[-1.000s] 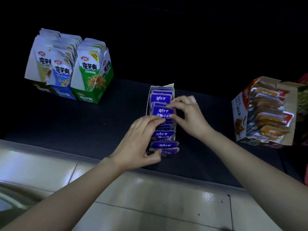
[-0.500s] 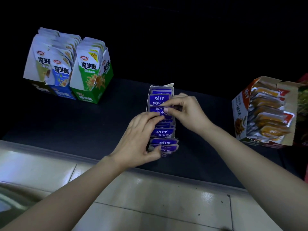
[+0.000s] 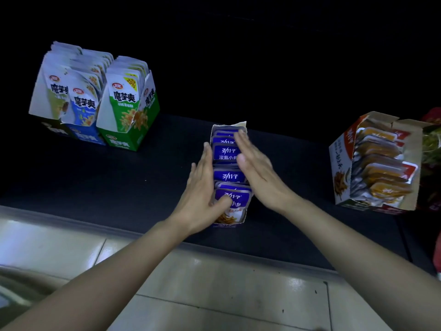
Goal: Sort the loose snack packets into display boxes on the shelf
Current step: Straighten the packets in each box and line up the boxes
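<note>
Purple, white-lettered snack packets [image 3: 229, 152] stood in an overlapping row inside a narrow display box [image 3: 241, 124] at mid-shelf [image 3: 119, 177], flanked by the left hand [image 3: 202, 187] and right hand [image 3: 257, 170], fingers straight and together, the left thumb resting on the front packet [image 3: 239, 195].

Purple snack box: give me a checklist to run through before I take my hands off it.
1. Left hand flat on purple box's left side, thumb on the front packet: ok.
2. Right hand flat on its right side: ok.
3. Neither hand holding a packet: ok.
4. Purple packets in an even row: not ok, some sit lower.
5. Box fully on shelf: ok, close to the front edge.
6. Loose packets left to sort: cannot tell.
</note>
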